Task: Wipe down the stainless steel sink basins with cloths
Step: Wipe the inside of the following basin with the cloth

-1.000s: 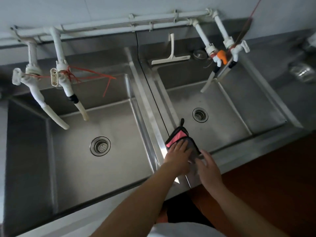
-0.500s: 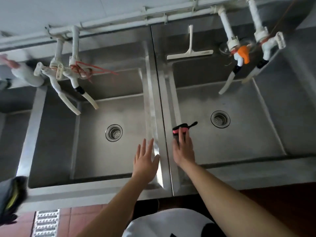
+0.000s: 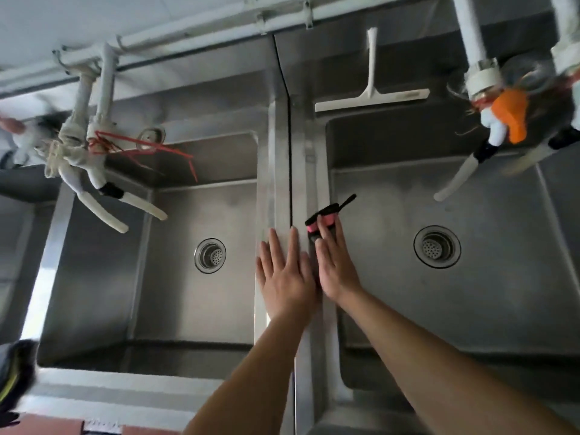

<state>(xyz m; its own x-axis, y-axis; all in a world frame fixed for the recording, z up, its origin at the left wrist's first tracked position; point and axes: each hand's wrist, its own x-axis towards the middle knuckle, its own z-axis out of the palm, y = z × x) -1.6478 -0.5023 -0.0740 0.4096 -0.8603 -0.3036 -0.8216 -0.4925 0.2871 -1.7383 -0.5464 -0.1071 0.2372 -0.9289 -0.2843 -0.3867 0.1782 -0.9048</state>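
Nearby, flat left hand [image 3: 287,277] rests on the divider [image 3: 276,171]; flat right hand [image 3: 335,265] presses the cloth [image 3: 326,215], squeegee [image 3: 372,98] behind.

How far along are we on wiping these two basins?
Early, as far as the picture tells. In hand: the right hand presses the pink and black cloth flat on the divider ridge between the basins, and the left hand lies flat beside it. Nothing visibly marks either the left basin or the right basin as wiped, so both floors and walls seem left.
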